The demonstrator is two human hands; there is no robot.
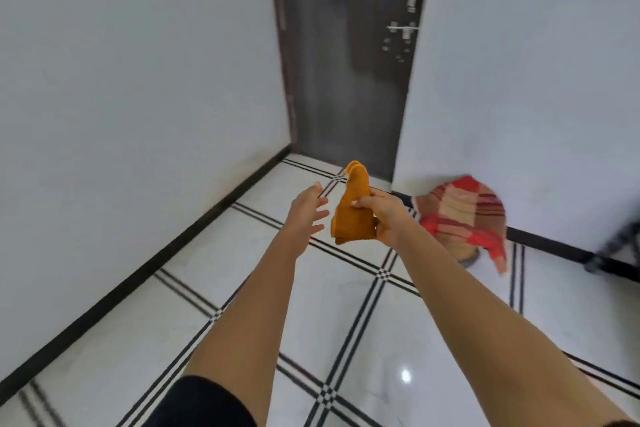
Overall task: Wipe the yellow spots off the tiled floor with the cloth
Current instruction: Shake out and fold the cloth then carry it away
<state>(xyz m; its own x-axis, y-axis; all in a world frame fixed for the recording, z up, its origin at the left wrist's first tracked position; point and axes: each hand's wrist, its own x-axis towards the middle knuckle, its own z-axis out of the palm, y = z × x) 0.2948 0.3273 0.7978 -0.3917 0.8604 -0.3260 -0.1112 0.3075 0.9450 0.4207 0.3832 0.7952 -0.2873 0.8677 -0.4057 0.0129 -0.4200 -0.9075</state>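
My right hand (384, 215) fingers pinch the folded orange cloth (353, 208), long axis near upright, held above the tiled floor (346, 305). Left hand (308, 215), fingers spread, just beside it. No yellow spots visible here.

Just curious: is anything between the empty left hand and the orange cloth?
No. In the head view, only a bare gap separates the left hand from the cloth, which the right hand holds.

I see the orange cloth (353, 210) folded and pinched at its middle, 1 end poking up above my grip, the thicker end hanging below. Beneath it the white tiled floor (346, 315) shows black-striped joints, glossy.
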